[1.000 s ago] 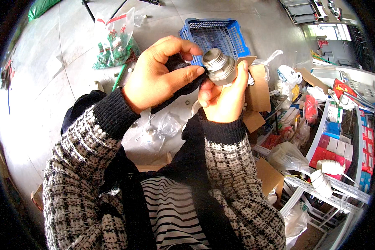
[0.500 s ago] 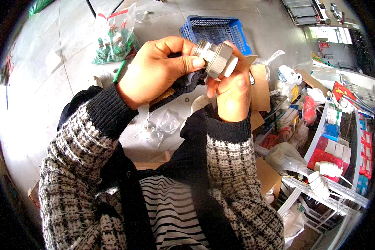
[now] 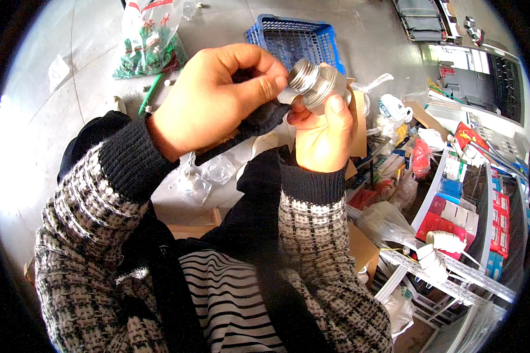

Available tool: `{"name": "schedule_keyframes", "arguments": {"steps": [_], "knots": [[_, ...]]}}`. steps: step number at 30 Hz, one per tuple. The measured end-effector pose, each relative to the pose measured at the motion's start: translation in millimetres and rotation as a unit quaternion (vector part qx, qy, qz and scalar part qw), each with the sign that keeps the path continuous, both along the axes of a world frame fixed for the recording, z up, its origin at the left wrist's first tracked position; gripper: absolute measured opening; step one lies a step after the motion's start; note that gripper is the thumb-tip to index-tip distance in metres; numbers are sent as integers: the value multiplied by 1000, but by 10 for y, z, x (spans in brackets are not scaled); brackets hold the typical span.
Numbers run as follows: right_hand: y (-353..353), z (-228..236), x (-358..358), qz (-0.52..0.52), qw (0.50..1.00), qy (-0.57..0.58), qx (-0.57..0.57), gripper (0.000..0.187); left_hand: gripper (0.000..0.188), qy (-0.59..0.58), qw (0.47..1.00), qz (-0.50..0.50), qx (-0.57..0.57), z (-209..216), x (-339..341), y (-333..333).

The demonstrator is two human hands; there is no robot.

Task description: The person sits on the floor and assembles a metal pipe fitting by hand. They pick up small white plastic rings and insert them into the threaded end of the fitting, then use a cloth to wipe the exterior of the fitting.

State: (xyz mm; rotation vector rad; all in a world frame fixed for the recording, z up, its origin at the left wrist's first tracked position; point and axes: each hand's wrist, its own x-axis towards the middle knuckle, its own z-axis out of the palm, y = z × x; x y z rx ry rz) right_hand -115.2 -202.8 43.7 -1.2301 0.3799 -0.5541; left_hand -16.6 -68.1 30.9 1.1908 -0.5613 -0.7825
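Note:
My right hand [image 3: 324, 132] grips a silvery metal threaded pipe fitting [image 3: 317, 85], its bare thread turned toward the left and upward. Beside that thread is my left hand [image 3: 218, 94], thumb and forefinger pinched together. Whatever sits between those fingertips, if anything, is too small to make out. Whether they touch the thread I cannot tell. Below the hands lies a dark cloth-like thing [image 3: 265, 120], partly covered by them.
Ahead on the floor stands a blue plastic crate [image 3: 297, 44]. A clear bag of green pieces [image 3: 150, 53] lies to the left, near a green rod [image 3: 151, 94]. On the right, a white rack [image 3: 418, 267] stands among small boxes [image 3: 447, 217] and plastic bags [image 3: 394, 109].
My left hand has come off the fitting's body to a pinch beside its thread. The right hand has turned the fitting, bringing the thread into fuller view. The whole view has shifted slightly.

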Motion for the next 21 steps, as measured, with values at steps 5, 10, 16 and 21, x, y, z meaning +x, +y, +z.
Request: {"name": "schedule_keyframes", "arguments": {"steps": [5,10,16,21], "knots": [[-25,-31,11,5,1000,2,15,46,8,-265,958,110,7,9,-6,-4],[-8,-58,38,-21,1000,-3,10,46,8,-306,942,137,-36,14,13,2],[42,-48,56,-27,999,-15,-28,50,9,-263,958,114,-15,-32,-18,-29],[52,-89,66,-42,999,-33,-5,51,10,-255,954,159,-20,-50,-35,-50]]}}
